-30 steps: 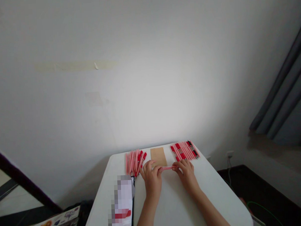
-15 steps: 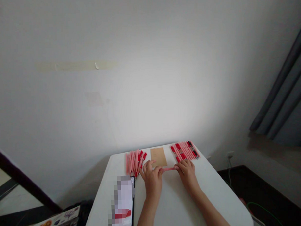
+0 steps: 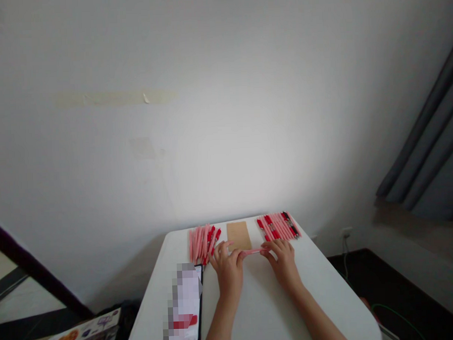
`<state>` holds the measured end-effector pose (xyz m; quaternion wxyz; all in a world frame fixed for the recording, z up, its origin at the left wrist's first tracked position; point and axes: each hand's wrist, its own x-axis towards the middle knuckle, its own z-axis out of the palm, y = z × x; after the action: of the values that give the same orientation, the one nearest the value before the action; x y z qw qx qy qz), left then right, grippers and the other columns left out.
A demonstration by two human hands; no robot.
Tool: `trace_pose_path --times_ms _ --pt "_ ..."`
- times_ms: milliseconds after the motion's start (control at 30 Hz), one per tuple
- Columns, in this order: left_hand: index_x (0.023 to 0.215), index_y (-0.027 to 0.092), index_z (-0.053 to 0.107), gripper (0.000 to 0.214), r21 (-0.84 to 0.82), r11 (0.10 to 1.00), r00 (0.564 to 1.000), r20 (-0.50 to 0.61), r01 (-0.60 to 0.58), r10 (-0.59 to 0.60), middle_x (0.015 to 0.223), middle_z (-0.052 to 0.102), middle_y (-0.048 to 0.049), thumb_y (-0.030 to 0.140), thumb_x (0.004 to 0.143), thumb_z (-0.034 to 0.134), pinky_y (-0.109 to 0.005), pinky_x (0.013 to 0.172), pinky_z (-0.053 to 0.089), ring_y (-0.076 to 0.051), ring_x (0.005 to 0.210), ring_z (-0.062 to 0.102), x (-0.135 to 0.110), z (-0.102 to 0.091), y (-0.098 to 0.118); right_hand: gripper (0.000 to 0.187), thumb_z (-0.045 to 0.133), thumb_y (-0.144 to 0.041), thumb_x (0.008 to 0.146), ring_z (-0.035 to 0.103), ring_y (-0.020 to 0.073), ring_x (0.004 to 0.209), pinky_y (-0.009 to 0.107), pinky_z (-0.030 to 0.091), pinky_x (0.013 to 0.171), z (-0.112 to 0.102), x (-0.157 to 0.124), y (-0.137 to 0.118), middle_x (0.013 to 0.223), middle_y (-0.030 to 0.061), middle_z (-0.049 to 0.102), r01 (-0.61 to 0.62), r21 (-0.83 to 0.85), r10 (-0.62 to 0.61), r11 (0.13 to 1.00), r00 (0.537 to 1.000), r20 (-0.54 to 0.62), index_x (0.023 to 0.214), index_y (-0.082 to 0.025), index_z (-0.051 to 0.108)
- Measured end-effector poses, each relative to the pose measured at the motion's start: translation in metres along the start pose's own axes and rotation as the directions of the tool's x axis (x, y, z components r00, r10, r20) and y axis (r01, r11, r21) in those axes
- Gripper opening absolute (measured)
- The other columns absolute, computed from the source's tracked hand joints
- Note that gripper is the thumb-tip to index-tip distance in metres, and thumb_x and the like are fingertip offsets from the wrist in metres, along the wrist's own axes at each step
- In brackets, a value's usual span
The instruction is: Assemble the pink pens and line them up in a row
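A pink pen (image 3: 252, 251) lies sideways between my two hands, a little above the white table. My left hand (image 3: 228, 270) pinches its left end, with the other fingers raised. At its right end, the thumb and fingers of my right hand (image 3: 282, 261) close on the pen. A brown card or small notebook (image 3: 238, 235) lies flat just beyond the hands. Left of it is a loose bunch of pink and red pens (image 3: 202, 242), partly behind my left hand. On the right, pink, red and black pens (image 3: 278, 226) lie side by side in a row.
The white table (image 3: 261, 307) stands against a wall. A phone (image 3: 197, 334), partly blurred out, lies at its left side. A printed box (image 3: 83, 333) is down at the lower left. Grey curtain (image 3: 430, 163), a wall socket and cable (image 3: 345, 242) are at the right.
The right end of the pink pen has risen slightly, and my right hand's fingers have shifted on it. My left hand has hardly moved.
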<state>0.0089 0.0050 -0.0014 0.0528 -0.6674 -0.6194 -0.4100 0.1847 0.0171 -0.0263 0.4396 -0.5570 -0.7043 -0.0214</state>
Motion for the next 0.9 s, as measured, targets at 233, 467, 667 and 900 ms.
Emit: trace_pose_path --times_ms 233,467,667,900 --pt "0.075 0.030 0.073 0.010 -0.003 1.000 1.000 -0.009 -0.009 0.009 0.111 0.062 -0.0039 0.032 0.077 0.064 -0.057 0.103 0.024 -0.027 0.113 0.046 0.0000 -0.0014 -0.0004 0.030 0.043 -0.044 0.093 0.054 0.0221 0.090 0.041 0.034 0.090 -0.0013 0.0001 -0.0003 0.085 0.0032 0.066 -0.019 -0.018 0.020 1.000 1.000 0.019 0.087 -0.028 0.068" --pt "0.073 0.030 0.073 0.009 -0.003 1.000 0.999 -0.042 -0.018 0.018 0.110 0.062 -0.0034 0.031 0.077 0.065 -0.055 0.101 0.027 -0.026 0.111 0.045 0.0010 -0.0052 0.0022 0.033 0.042 -0.048 0.092 0.053 0.0226 0.091 0.042 0.033 0.091 -0.0010 -0.0005 0.0010 0.085 0.0031 0.066 -0.020 -0.015 0.021 1.000 0.999 0.030 0.086 -0.028 0.068" --pt "0.075 0.032 0.073 0.010 -0.005 0.999 0.997 -0.066 -0.033 0.033 0.108 0.061 -0.0037 0.036 0.077 0.064 -0.052 0.100 0.030 -0.025 0.109 0.048 0.0007 -0.0028 0.0009 0.031 0.045 -0.050 0.091 0.054 0.0228 0.093 0.041 0.035 0.089 0.0010 -0.0005 0.0027 0.091 0.0037 0.067 -0.041 0.019 0.041 0.999 0.999 0.018 0.092 -0.029 0.068" --pt "0.078 0.031 0.073 0.010 -0.003 0.999 0.996 -0.085 -0.037 0.036 0.109 0.060 -0.0048 0.036 0.077 0.064 -0.050 0.099 0.031 -0.025 0.109 0.048 -0.0005 0.0002 -0.0021 0.033 0.049 -0.052 0.088 0.057 0.0242 0.093 0.039 0.041 0.084 0.0054 0.0008 0.0083 0.092 0.0062 0.068 -0.031 0.121 0.031 0.992 1.000 0.000 0.096 -0.027 0.068"
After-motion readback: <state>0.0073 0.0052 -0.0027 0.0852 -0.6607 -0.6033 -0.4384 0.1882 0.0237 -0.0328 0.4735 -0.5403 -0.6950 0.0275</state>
